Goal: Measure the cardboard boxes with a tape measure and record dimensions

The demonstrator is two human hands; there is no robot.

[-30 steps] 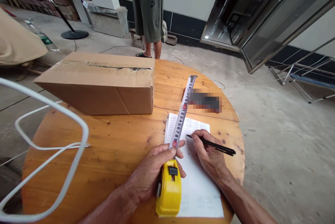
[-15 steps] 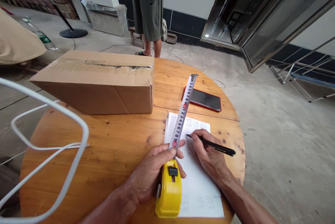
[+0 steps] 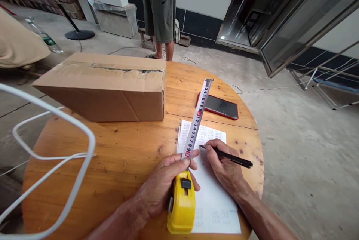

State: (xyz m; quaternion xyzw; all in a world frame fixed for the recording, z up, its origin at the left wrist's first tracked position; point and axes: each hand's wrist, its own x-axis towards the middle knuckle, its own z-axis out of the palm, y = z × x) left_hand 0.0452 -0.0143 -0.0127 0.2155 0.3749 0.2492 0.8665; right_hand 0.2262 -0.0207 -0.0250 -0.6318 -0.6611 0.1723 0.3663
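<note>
My left hand (image 3: 161, 187) is closed around a yellow tape measure (image 3: 181, 202), thumb pressed on its blade. The white blade (image 3: 198, 118) sticks out away from me, its hook end above a red-edged phone (image 3: 220, 106). My right hand (image 3: 224, 167) grips a black pen (image 3: 230, 156) with the tip resting on a sheet of paper (image 3: 211, 202) covered in small written numbers. The paper lies on a round wooden table (image 3: 117, 154).
A taped cardboard box (image 3: 103, 88) lies on the far left of the table. A white cable (image 3: 56, 146) loops close to the camera at left. Another person (image 3: 158, 8) in grey shorts stands beyond the table. A metal-framed glass door (image 3: 280, 15) leans at right.
The tape blade's tip has shifted slightly to the right. Both hands stay in the same place on the paper.
</note>
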